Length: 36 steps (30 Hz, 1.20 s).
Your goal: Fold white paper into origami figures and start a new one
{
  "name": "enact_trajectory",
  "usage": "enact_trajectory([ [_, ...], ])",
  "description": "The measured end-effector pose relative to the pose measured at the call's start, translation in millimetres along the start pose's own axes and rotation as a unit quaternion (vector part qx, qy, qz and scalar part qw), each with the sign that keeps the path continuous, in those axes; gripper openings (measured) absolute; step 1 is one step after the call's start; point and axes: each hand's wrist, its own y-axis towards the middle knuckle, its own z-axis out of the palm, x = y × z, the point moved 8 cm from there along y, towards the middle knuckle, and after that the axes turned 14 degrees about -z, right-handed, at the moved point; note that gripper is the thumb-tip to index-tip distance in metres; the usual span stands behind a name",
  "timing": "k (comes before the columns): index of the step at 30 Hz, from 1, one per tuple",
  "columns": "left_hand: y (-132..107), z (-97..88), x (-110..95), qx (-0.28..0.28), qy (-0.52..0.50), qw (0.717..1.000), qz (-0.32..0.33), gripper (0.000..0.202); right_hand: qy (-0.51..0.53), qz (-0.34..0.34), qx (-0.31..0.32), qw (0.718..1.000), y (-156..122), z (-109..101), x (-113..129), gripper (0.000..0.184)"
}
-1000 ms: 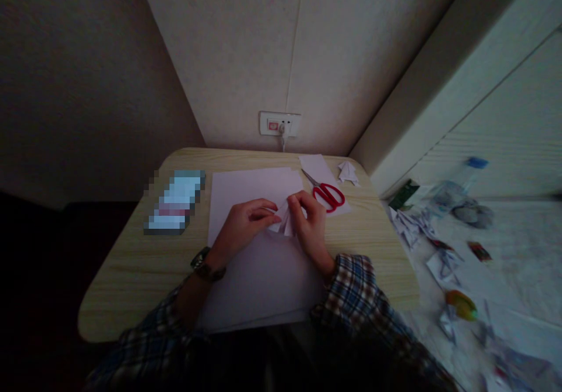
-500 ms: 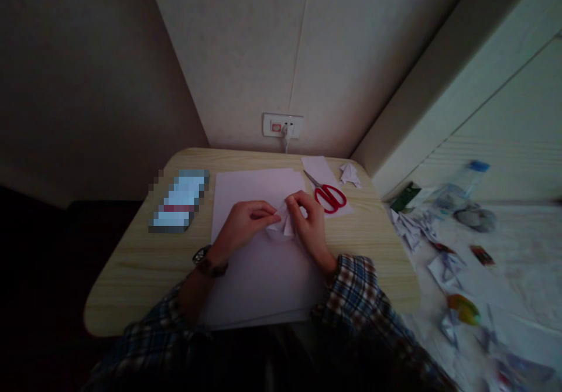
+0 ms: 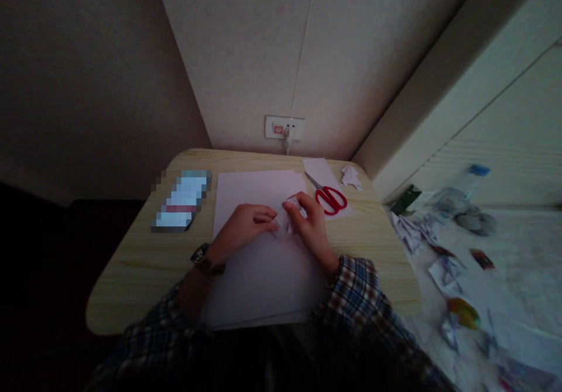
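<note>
Two sleeves of blue, brown and white plaid cloth (image 3: 357, 275) are seen nearest, reaching in from the lower edge. Under the forearms a stack of large white paper sheets (image 3: 259, 292) is laid on the pale wood-grain table (image 3: 127, 289), its near edges slightly out of line. A dark round-faced watch (image 3: 200, 254) and a brown band (image 3: 213, 268) are worn at the left wrist.

Above the middle of the stack, a small folded piece of white paper (image 3: 284, 227) is held between both hands. Its left edge is pinched by the bent fingers of the left hand (image 3: 241, 226); its upper right part is gripped between thumb and forefinger of the right hand (image 3: 309, 221). Whether the sheets below are touched by it cannot be told.

To the left, a phone with a lit, blurred-out screen (image 3: 182, 200) is set apart from the stack. To the right, red-handled scissors (image 3: 331, 200) are laid partly over a white paper strip (image 3: 320, 169), blades pointed away. Near the far right corner a pointed folded white paper figure (image 3: 350, 177) is placed. Beyond, a white wall socket (image 3: 271, 127) is fitted with a pale plug (image 3: 287, 133).
</note>
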Motion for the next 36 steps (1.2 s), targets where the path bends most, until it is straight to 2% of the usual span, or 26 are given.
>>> enact_trajectory([
  [5,-0.6,2.0,3.2,0.035,-0.008,0.999,-0.003,0.031,0.000,0.004,-0.012,1.000,-0.3,-2.1,-1.0,0.022],
  [8,-2.3,5.0,0.6,0.056,-0.017,0.998,0.017,0.037,-0.001,-0.001,-0.019,1.000,0.1,-2.8,-0.2,0.023],
  [11,-3.9,3.8,-6.0,0.027,0.024,0.998,0.050,0.022,0.006,-0.013,0.006,1.000,0.3,3.6,2.5,0.024],
  [14,-4.7,3.3,-11.4,0.008,0.062,0.996,0.069,0.029,0.047,0.003,0.032,0.998,-0.7,10.7,0.4,0.021],
  [17,-5.2,-1.4,-13.7,-0.006,0.035,0.997,0.064,0.030,0.103,0.022,0.030,0.994,-1.0,11.4,-3.4,0.018],
  [21,-6.9,-11.1,-12.3,-0.040,-0.027,0.998,0.040,0.028,0.142,0.053,0.013,0.988,-0.8,8.0,-10.0,0.022],
  [25,-8.9,-17.7,-11.4,-0.076,-0.060,0.994,0.047,0.032,0.181,0.097,0.021,0.979,-2.0,12.1,-16.3,0.026],
  [36,-9.2,-19.9,-11.8,-0.079,-0.052,0.994,0.055,0.024,0.250,0.121,0.034,0.960,-3.2,18.9,-20.4,0.029],
])
